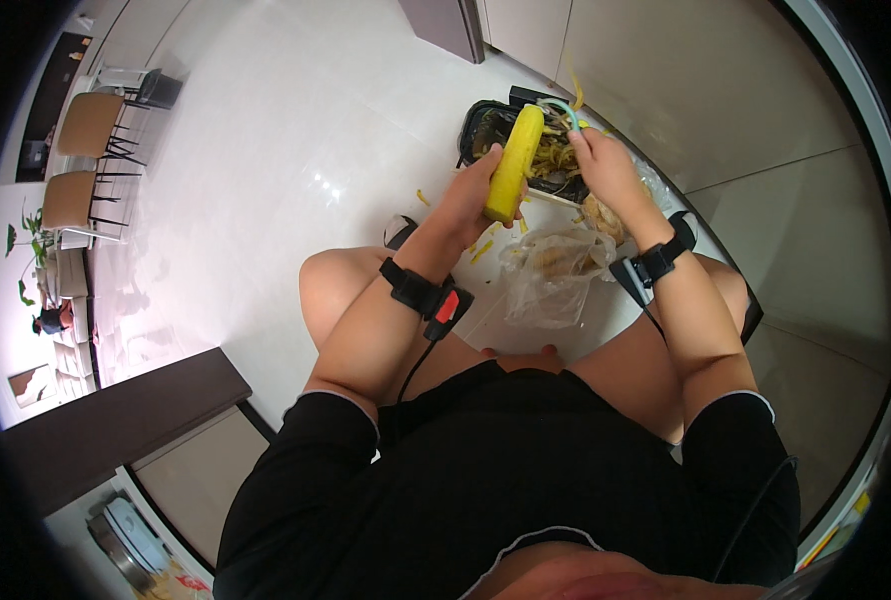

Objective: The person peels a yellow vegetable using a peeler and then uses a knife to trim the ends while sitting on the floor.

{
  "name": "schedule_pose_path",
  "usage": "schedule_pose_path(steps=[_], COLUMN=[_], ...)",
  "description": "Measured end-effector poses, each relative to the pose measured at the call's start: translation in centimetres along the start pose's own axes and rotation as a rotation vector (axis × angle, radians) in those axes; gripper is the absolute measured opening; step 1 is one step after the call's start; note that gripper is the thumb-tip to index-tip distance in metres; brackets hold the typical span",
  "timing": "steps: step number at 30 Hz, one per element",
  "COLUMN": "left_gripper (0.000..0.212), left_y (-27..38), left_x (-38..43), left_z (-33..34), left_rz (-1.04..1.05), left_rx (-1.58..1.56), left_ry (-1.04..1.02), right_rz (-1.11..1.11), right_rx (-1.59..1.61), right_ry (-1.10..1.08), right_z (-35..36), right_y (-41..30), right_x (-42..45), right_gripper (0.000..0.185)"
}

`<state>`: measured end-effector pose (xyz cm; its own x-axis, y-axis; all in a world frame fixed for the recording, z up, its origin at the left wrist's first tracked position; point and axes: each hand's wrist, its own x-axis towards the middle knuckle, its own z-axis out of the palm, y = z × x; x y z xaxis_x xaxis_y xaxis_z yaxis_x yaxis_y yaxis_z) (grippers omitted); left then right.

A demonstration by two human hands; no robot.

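Note:
My left hand (474, 186) grips a thick, long yellow vegetable (515, 166) near its lower end. The surface looks peeled, and the piece tilts up toward the far side. In my right hand (609, 166) is a peeler with a curved pale turquoise handle (565, 106), held just right of the vegetable's far end. Its blade is hard to make out. Beneath both hands sits a bin lined with a black bag (466, 124), holding many yellow peel strips (554, 161). A strip of peel (577, 88) stands up beyond the peeler.
A clear plastic bag (554, 281) with something brownish inside lies between my feet. Another bag of tan items (603, 217) is beside it. Scattered peel scraps (481, 251) lie on the tiled floor. Cabinet fronts (723, 82) rise close on my right. Chairs (89, 124) stand far left.

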<state>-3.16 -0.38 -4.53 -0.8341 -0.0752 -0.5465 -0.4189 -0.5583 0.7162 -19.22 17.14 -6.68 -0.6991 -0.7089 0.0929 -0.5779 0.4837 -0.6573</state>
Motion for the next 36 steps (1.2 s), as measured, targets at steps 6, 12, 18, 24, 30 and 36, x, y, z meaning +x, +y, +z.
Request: schedule_pose_path(steps=[6, 12, 18, 24, 30, 36], left_gripper=[0.055, 0.052, 0.047, 0.050, 0.047, 0.050], left_y=[-0.1, -0.3, 0.6, 0.6, 0.5, 0.5], left_x=[-0.2, 0.0, -0.6, -0.9, -0.5, -1.1], left_z=[0.0, -0.3, -0.3, 0.6, 0.6, 0.7], left_rz=[0.040, 0.047, 0.022, -0.016, 0.078, 0.116], left_rx=[-0.015, -0.133, -0.119, -0.071, -0.127, -0.183], left_ry=[0.068, 0.111, -0.082, -0.208, 0.110, 0.130], right_rz=[0.016, -0.287, -0.021, 0.293, 0.066, -0.358], right_rx=[0.095, 0.349, 0.279, -0.094, 0.262, 0.254], right_ry=[0.026, -0.267, -0.056, -0.200, 0.006, -0.254], right_z=[0.2, 0.0, 1.9, 1.8, 1.5, -0.1], right_y=[-0.5, -3.7, -2.2, 5.4, -0.3, -5.8], right_x=[-0.3, -2.2, -1.6, 1.4, -0.4, -3.3], right_gripper=[0.038, 0.031, 0.035, 0.044, 0.036, 0.028])
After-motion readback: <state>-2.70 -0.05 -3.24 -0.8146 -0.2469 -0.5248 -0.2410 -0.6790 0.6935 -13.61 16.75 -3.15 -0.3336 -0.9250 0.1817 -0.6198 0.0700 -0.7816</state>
